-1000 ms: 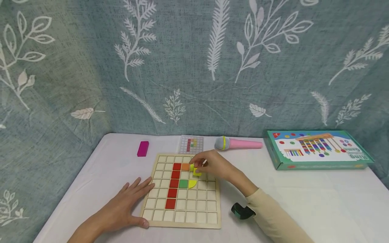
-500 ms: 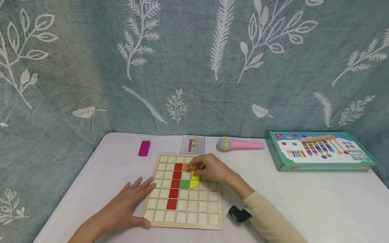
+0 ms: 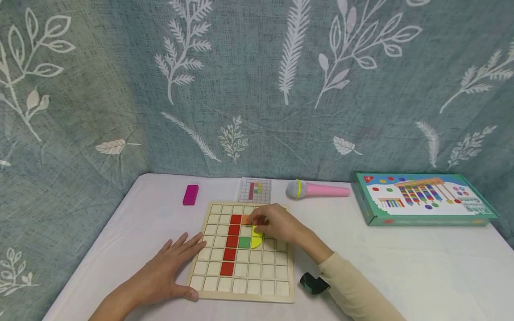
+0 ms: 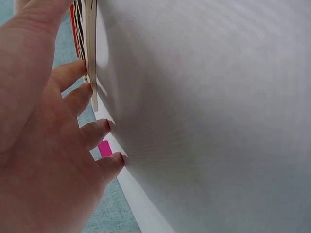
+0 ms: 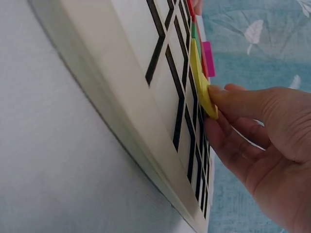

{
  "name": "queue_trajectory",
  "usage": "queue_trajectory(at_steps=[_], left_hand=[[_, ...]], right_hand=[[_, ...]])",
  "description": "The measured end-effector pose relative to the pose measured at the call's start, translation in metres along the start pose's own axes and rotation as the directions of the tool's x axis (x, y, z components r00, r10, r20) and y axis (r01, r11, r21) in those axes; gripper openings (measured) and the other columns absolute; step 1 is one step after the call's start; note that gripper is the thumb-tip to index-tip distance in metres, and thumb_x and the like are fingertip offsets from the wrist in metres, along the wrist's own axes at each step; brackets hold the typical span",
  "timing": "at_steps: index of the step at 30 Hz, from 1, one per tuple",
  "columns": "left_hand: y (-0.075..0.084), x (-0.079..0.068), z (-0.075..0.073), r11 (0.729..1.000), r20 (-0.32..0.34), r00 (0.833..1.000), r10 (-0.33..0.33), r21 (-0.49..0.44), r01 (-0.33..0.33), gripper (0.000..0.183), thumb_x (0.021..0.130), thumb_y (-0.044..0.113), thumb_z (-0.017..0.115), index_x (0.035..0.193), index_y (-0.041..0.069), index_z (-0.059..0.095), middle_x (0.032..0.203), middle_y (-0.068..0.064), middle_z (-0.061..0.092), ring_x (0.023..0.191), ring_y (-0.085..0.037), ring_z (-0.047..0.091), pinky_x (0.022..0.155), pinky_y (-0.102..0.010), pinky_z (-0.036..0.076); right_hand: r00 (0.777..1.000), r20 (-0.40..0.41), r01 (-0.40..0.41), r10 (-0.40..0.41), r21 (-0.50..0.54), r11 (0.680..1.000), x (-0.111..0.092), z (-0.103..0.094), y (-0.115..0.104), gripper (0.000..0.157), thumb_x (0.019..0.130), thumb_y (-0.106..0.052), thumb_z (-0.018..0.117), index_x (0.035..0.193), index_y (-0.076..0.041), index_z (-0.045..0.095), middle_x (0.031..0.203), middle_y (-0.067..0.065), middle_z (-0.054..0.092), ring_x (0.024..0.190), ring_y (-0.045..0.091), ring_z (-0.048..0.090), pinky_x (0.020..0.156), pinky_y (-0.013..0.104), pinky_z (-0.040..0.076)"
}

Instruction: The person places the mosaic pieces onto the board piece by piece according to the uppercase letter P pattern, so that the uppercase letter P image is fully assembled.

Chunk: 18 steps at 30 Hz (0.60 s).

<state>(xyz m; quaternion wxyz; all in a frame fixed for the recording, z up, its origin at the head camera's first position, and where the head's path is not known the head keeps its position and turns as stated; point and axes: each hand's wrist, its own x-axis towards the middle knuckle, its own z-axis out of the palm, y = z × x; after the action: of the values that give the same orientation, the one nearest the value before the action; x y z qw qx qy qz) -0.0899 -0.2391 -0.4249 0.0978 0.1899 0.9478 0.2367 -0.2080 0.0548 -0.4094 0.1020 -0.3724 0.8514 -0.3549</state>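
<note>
A pale wooden grid board (image 3: 254,257) lies on the table. It bears a column of red tiles (image 3: 231,241), an orange tile (image 3: 244,219), a green tile (image 3: 244,242) and a yellow quarter-round tile (image 3: 256,243). My right hand (image 3: 283,225) pinches another yellow tile (image 5: 209,100) between thumb and fingers; the right wrist view has it slightly tilted against the board. The fingers cover part of the orange tile and the cells behind. With fingers spread, my left hand (image 3: 162,272) rests at the board's left edge, fingertips and thumb touching the rim.
Behind the board lies a printed pattern card (image 3: 255,191). A magenta block (image 3: 190,195) is to its left, and a pink toy microphone (image 3: 319,190) to its right. A green toy box (image 3: 425,198) lies at the back right. A patterned curtain (image 3: 257,89) hangs behind the table.
My right hand has brought the yellow tile down onto the cell just behind the yellow quarter-round tile. The left hand stays at the board's edge. The view has shifted slightly.
</note>
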Motion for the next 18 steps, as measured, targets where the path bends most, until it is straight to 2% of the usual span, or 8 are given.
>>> queue_trajectory(at_steps=[11, 18], left_hand=[[-0.002, 0.001, 0.0, 1.0, 0.009, 1.0, 0.001, 0.0, -0.001, 0.111, 0.057, 0.066, 0.079, 0.148, 0.014, 0.044, 0.158, -0.009, 0.032, 0.145, -0.046, 0.018, 0.112, -0.069, 0.012], [-0.005, -0.001, 0.001, 1.0, 0.005, 1.0, 0.014, 0.004, -0.014, 0.11, 0.058, 0.067, 0.078, 0.148, 0.012, 0.044, 0.158, -0.01, 0.032, 0.144, -0.046, 0.019, 0.112, -0.069, 0.013]], right_hand=[[1.0, 0.016, -0.023, 0.023, -0.004, 1.0, -0.003, 0.004, 0.0, 0.021, 0.088, 0.001, 0.069, 0.107, -0.005, 0.072, 0.094, 0.001, 0.069, 0.084, 0.011, 0.061, 0.076, 0.024, 0.053], [1.0, 0.01, -0.026, 0.026, 0.003, 1.0, -0.015, -0.007, -0.003, 0.018, 0.092, -0.008, 0.067, 0.11, -0.005, 0.072, 0.101, 0.0, 0.07, 0.093, 0.012, 0.063, 0.082, 0.025, 0.054]])
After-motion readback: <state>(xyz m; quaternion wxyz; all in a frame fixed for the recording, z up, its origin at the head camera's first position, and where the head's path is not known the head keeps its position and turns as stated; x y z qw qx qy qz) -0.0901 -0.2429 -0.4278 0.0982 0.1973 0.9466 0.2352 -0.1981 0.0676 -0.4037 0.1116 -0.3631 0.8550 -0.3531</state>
